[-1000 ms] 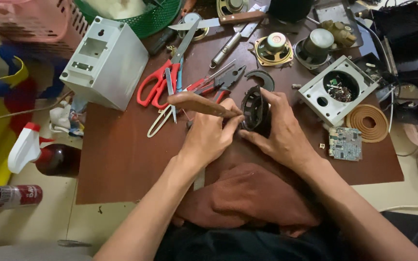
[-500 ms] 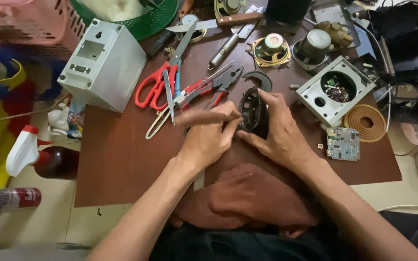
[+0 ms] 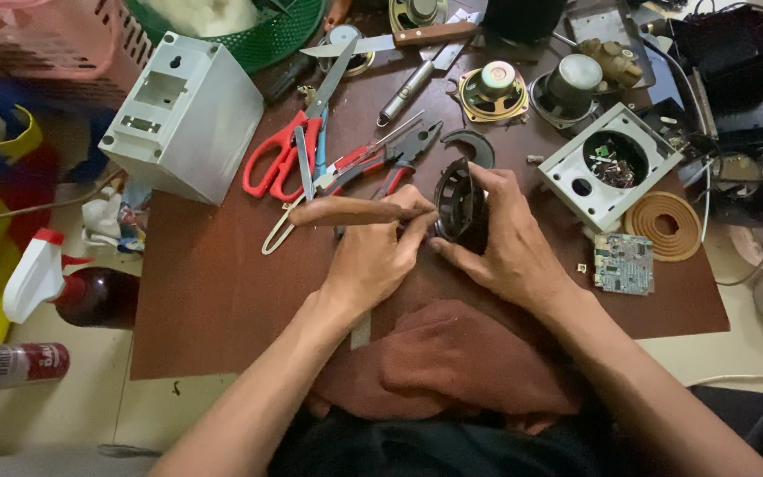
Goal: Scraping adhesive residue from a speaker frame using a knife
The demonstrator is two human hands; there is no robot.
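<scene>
Your right hand gripped black speaker frame by rim; looked rigid, light, thin-edged. Your left hand closed on wooden-handled tool, tip at frame.

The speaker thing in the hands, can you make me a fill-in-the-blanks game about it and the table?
1. The left hand holds a tool with a ____ handle against the black speaker frame.
2. The right hand steadies the frame from its ____ side.
3. The scissors have ____ handles.
4. The green circuit board lies just below the coiled ____ ring.

Missing words: wooden; right; red; tan
</scene>
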